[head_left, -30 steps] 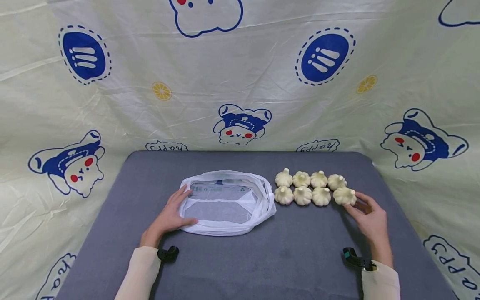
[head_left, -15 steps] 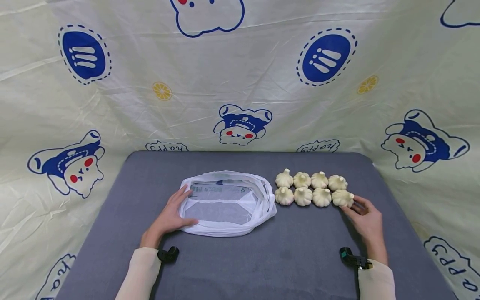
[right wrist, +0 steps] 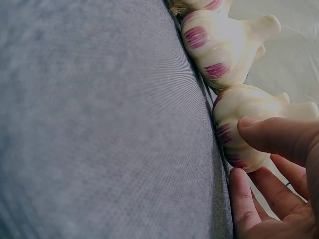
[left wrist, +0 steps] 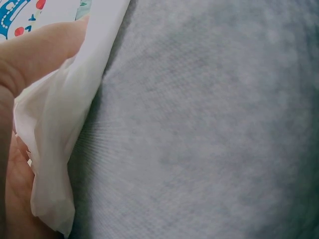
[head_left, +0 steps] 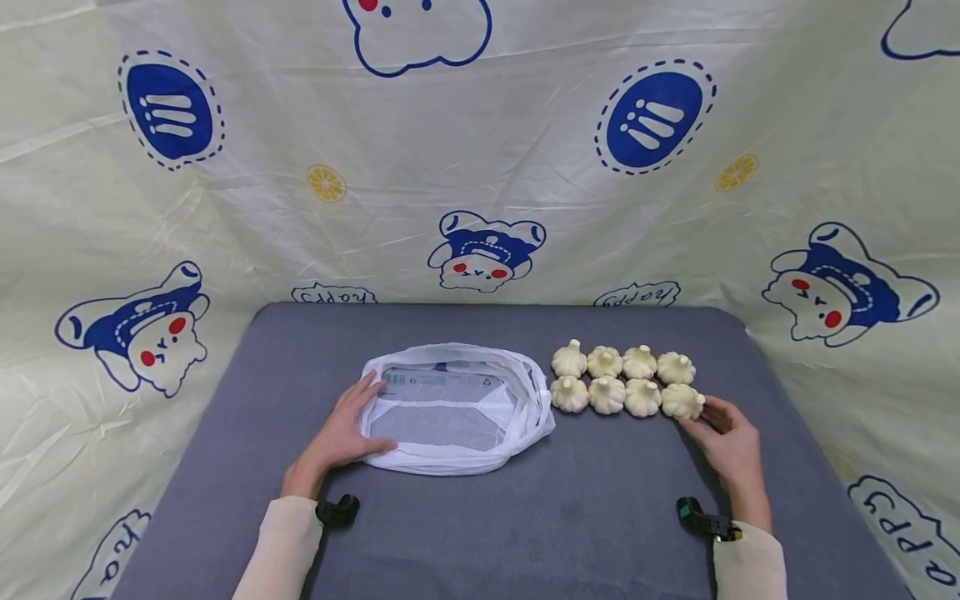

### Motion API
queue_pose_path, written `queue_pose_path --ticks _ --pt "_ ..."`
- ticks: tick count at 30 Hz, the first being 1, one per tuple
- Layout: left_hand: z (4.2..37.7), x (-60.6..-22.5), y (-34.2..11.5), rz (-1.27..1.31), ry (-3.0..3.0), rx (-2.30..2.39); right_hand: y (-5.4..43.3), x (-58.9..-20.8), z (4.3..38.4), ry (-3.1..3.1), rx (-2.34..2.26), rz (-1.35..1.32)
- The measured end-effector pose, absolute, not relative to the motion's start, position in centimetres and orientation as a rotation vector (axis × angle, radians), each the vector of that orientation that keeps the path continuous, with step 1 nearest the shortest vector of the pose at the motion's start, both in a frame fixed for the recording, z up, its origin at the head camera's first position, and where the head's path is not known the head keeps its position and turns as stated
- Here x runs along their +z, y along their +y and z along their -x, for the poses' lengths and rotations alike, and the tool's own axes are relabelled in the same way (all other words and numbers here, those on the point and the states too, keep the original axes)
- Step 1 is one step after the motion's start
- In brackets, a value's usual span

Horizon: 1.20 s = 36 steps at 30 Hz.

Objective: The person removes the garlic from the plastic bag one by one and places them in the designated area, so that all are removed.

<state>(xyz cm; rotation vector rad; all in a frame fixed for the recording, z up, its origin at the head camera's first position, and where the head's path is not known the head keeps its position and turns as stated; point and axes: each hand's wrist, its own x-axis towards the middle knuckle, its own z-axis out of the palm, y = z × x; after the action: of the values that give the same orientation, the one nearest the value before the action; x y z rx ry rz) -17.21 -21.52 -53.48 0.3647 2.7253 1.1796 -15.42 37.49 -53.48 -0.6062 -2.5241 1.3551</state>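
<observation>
A white plastic bag (head_left: 450, 457), its rim rolled back and mouth facing up, stands on the left half of the table. My left hand (head_left: 347, 425) holds the bag's left rim, thumb over the near side and fingers at the far side. In the left wrist view, the thumb lies across the white film. To the right of the bag, several garlic bulbs (head_left: 606, 395) form two rows. My right hand (head_left: 733, 442) pinches the rightmost bulb of the near row, a garlic bulb (head_left: 681, 402) resting on the table; the right wrist view shows purple streaks on it.
A grey cloth covers the table (head_left: 510, 533). Behind and beside it hangs a pale printed sheet (head_left: 510, 150). Black wrist cameras are strapped to both forearms. Printed film shows inside the bag's mouth.
My right hand has moved slightly left and down with the garlic bulb, bringing it in line beside the near row. The left hand and the bag stay put.
</observation>
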Motion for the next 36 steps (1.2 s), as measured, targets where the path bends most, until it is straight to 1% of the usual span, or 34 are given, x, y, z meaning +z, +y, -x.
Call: queue_pose_path --ticks 11,19,25,36 --pt "17.1 -53.8 -21.4 -0.377 2.73 1.176 38.1 -53.6 15.1 -2.564 1.351 0.537" --pt "17.3 -53.4 -21.7 -0.414 2.739 1.208 38.0 -52.9 14.7 -2.618 1.304 0.501" --pt "17.5 -53.0 -22.5 -0.437 2.707 1.348 38.1 -51.9 14.7 -2.704 1.291 0.423" --pt "17.5 -52.1 -23.7 -0.324 2.554 1.617 38.6 -49.7 15.5 -2.887 1.255 0.248"
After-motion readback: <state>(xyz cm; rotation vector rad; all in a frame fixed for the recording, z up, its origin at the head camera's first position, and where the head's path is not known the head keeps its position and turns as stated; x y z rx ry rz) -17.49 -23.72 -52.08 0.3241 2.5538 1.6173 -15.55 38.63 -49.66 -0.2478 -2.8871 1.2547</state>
